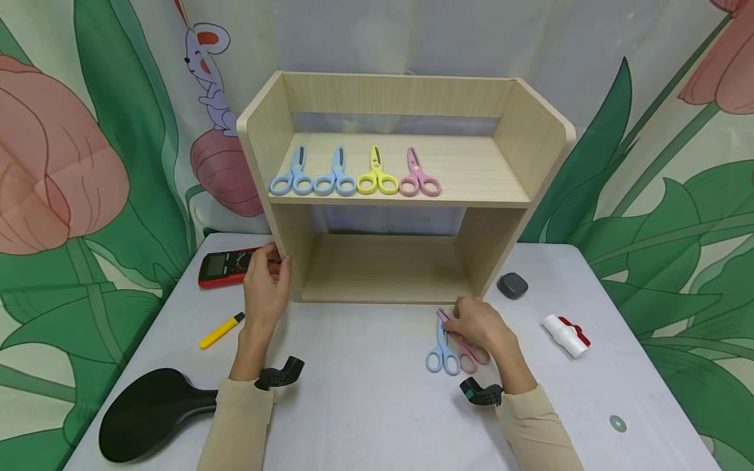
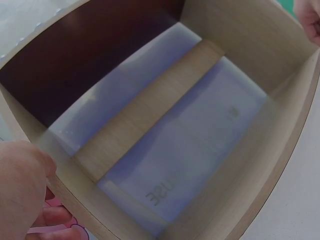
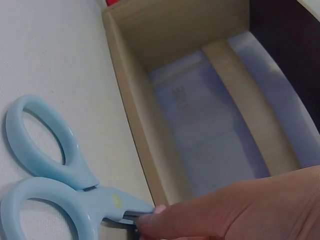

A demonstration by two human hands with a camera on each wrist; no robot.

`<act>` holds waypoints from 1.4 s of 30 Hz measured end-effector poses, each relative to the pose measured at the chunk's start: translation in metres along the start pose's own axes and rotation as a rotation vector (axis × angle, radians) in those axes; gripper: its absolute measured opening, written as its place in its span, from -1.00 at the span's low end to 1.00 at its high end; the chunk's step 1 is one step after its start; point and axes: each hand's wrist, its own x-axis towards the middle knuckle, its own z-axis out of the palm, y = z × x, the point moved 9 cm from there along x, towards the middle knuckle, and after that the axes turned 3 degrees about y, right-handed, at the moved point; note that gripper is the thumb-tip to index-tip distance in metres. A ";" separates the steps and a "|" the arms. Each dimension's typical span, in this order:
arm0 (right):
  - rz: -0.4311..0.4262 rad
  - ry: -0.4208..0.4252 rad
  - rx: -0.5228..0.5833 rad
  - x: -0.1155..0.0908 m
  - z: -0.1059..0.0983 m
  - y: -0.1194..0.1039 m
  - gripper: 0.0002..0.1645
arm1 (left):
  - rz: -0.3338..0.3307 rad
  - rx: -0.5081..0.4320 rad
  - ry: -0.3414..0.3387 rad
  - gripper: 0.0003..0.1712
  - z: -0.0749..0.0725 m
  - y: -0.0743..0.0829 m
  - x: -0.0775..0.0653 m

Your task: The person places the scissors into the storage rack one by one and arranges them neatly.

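My left hand [image 1: 266, 284] is at the outer left side of the wooden shelf [image 1: 400, 203], fingertips right at the side panel's edge and fingers loosely bent. Behind it lies the red-and-black multimeter [image 1: 226, 267], partly covered by the fingers. In front of the shelf's right foot, my right hand [image 1: 480, 322] pinches the blade end of a pair of light-blue scissors [image 3: 75, 187], whose handles point toward me. A pair of pink scissors [image 1: 469, 358] lies close beside them, its blades partly hidden under that hand.
On the upper board stand two blue scissors [image 1: 337, 175], yellow scissors [image 1: 377, 175] and pink scissors [image 1: 418, 176]. A yellow-handled cutter [image 1: 220, 332] and black ladle [image 1: 153, 415] are left; a dark box [image 1: 512, 285], white-and-red valve [image 1: 567, 335] and small disc [image 1: 618, 424] right.
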 end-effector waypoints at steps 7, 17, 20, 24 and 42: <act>-0.031 -0.015 0.002 0.004 0.008 -0.003 -0.69 | -0.005 -0.011 -0.003 -0.55 -0.001 0.000 0.000; -0.224 0.190 0.066 0.011 0.027 -0.051 -0.79 | 0.006 -0.020 0.005 -0.56 -0.001 0.001 0.001; -0.295 0.161 0.118 0.008 0.034 -0.065 -0.81 | 0.002 -0.014 0.002 -0.56 0.000 0.002 0.002; -0.332 0.069 0.153 0.004 0.037 -0.071 -0.81 | -0.005 0.000 -0.005 -0.55 0.001 0.002 0.002; -0.169 -0.217 -0.142 -0.023 0.046 -0.061 -0.24 | -0.025 -0.002 -0.014 -0.54 0.000 0.000 0.000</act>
